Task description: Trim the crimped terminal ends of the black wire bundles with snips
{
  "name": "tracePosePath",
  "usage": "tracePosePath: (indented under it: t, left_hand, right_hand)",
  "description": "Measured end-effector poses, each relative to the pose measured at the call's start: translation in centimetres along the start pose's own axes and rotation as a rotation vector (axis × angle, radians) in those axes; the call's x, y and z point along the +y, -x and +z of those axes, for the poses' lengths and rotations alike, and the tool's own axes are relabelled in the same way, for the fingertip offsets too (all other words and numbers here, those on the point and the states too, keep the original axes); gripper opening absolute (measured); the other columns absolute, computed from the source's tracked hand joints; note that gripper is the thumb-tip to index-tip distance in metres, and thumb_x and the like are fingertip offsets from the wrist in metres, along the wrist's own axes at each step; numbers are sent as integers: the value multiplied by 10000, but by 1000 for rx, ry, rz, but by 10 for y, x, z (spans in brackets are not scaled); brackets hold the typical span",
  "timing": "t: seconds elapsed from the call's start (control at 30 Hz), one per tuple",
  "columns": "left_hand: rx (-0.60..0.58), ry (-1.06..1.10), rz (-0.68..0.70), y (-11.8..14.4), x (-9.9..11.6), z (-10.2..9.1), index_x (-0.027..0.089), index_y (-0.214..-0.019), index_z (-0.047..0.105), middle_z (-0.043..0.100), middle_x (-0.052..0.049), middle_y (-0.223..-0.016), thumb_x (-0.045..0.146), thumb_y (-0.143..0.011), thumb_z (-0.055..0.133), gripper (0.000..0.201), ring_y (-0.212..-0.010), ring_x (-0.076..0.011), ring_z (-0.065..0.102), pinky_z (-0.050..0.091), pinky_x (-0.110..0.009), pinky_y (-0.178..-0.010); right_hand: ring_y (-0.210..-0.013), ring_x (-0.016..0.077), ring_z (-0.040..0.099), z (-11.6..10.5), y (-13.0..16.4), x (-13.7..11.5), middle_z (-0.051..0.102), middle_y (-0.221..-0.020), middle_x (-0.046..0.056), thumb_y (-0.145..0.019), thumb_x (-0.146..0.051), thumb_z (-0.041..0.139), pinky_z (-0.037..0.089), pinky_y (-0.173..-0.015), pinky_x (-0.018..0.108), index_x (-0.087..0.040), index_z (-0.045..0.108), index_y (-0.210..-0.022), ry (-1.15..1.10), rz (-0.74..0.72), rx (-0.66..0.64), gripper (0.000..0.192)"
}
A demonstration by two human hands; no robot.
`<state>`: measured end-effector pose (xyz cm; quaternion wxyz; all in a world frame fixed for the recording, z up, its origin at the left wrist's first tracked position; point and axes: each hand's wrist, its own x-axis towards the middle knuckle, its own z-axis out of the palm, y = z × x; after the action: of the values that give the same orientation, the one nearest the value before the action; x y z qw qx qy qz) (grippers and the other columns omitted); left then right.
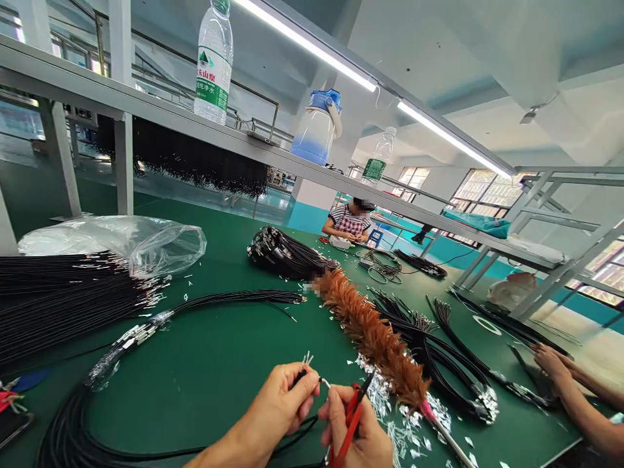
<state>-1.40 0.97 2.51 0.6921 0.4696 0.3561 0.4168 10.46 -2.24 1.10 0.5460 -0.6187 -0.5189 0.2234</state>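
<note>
My left hand (285, 400) is closed around black cables (305, 428), with thin pale wire ends (307, 359) sticking up past the thumb. One cable's short white end (325, 383) spans the small gap to my right hand (365, 432), whose thumb and finger pinch it. That same hand also holds red-handled cutters (351, 422), their dark jaws pointing up and away from the wire. Whether the cutters are closed, I cannot tell. Left of my hands, a long taped bundle of black cables (234, 297) curves over the green table (205, 370).
Beside my right hand lie foil and wire scraps (390, 426) and a brown feather duster (375, 331). More cable bundles (448, 364) lie to the right, near another person's hands (550, 367). Stacked cables (63, 299) and a plastic bag (166, 250) are at left. Bottles stand on an overhead shelf (166, 107).
</note>
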Motion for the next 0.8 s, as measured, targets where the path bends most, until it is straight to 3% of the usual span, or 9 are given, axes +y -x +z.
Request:
tracePosePath:
  t: [0.13,0.23,0.4,0.57,0.7,0.8]
  left_hand:
    - [-177,189,-79,1,6,-8,184,-684,479,325,108,-425,474,-773,525,307,-330,-26,98,53,-200,-353]
    - [-281,160,-107,4,9,-9,177,-686,495,326,101,-423,431,-786,533,276,-344,-30,118,61,-195,-353]
    - [-260,31,-28,7,9,-3,165,-703,538,345,82,-442,442,-832,464,314,-367,-44,175,87,-200,-351]
    - [-199,53,-21,5,12,-5,163,-765,551,357,91,-445,440,-810,507,284,-372,-41,164,81,-198,-364]
    - [-213,-38,37,4,12,-5,154,-765,554,462,62,-500,383,-789,551,230,-400,-38,231,139,-187,-391]
    - [-126,-193,151,5,8,-2,146,-692,551,484,44,-539,324,-774,565,196,-485,-61,353,248,-183,-462]
  right_hand:
    - [-248,32,434,1,-10,6,581,-445,-20,-715,-457,648,247,-278,116,-159,569,-636,-486,219,-262,319]
    - [-249,4,394,-6,-22,4,546,-422,-35,-726,-408,662,218,-282,98,-144,563,-605,-657,242,-357,307]
    - [-286,35,462,-12,-22,-9,579,-462,-21,-744,-403,650,286,-299,113,-145,590,-656,-491,154,-304,279]
    - [-289,44,492,-14,-18,-5,608,-475,-6,-716,-405,680,299,-312,107,-137,611,-715,-469,196,-228,277]
    - [-271,22,463,-18,-22,3,590,-470,-9,-719,-405,677,253,-299,94,-133,590,-644,-567,243,-305,296]
    - [-264,10,448,-18,-20,0,582,-457,-13,-696,-416,694,241,-294,87,-132,579,-606,-586,254,-315,320]
